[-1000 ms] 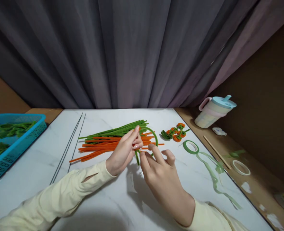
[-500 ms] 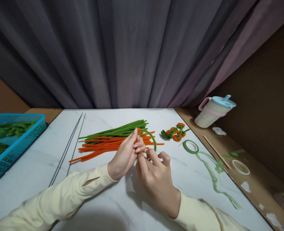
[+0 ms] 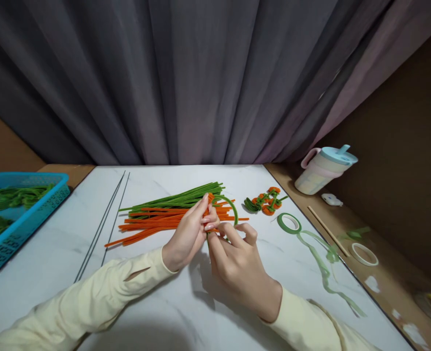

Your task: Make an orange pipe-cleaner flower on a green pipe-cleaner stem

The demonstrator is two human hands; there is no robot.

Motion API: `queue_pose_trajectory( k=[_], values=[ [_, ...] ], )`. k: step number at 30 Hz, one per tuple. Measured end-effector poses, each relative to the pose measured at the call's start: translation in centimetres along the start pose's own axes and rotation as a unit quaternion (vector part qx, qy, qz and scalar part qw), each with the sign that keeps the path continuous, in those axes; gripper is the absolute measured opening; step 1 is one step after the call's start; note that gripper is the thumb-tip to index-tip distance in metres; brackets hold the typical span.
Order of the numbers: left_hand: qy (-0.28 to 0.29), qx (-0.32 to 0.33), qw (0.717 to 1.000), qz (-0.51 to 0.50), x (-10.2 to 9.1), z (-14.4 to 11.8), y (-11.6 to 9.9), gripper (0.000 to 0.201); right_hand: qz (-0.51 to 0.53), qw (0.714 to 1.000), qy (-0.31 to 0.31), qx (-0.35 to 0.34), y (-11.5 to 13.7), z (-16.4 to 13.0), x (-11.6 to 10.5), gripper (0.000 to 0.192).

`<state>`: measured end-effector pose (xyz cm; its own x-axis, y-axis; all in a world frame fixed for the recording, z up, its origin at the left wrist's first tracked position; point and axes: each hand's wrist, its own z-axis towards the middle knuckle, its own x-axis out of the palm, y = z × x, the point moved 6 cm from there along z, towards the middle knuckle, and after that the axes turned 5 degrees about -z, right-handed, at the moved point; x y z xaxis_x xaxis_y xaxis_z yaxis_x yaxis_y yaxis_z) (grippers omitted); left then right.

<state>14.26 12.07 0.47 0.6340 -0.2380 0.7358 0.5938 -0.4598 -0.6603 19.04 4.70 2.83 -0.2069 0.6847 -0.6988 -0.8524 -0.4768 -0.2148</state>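
Observation:
My left hand [image 3: 188, 235] is closed around an orange pipe-cleaner piece [image 3: 210, 198], whose top shows above the thumb. From beside that piece a green pipe cleaner [image 3: 234, 209] arcs over to my right hand [image 3: 243, 275]. The thumb and forefinger there are pinched close under the left fingers, at the green strand; their exact grip is partly hidden. Behind the hands lie a bundle of green pipe cleaners [image 3: 179, 197] and a looser bundle of orange pipe cleaners [image 3: 153, 223].
Several small orange-and-green pipe-cleaner pieces [image 3: 268, 202] lie right of the bundles, near a roll of green tape [image 3: 289, 223] with a loose strip. Thin dark wires [image 3: 102, 219] and a blue basket [image 3: 52, 195] are at left. A tumbler [image 3: 320, 170] and a wooden stick [image 3: 328, 231] are at right.
My right hand has turned slightly, its wrist shifting right and a little up. The orange piece shows a bit more above my left thumb, and the green arc has moved slightly.

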Motion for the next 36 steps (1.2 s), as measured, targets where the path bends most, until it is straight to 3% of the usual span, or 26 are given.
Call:
queue_pose_trajectory(
  k=[11, 16, 26, 36],
  values=[
    [0.032, -0.003, 0.999, 0.004, 0.1, 0.1, -0.2, 0.028, 0.007, 1.0, -0.019, -0.019, -0.4, 0.5, -0.9, 0.026],
    [0.019, -0.003, 0.999, -0.026, 0.1, 0.3, -0.1, 0.025, 0.007, 1.0, -0.009, -0.021, -0.5, 0.5, -0.8, 0.026],
    [0.006, 0.016, 0.998, -0.057, 0.3, -0.1, -0.1, 0.03, -0.041, 0.998, -0.036, 0.018, -0.1, -0.2, -0.1, 0.023],
    [0.013, -0.016, 0.997, -0.075, 0.3, -0.2, 0.3, 0.035, -0.054, 0.994, -0.073, 0.057, 0.0, -1.0, 0.4, 0.013]
  ],
)
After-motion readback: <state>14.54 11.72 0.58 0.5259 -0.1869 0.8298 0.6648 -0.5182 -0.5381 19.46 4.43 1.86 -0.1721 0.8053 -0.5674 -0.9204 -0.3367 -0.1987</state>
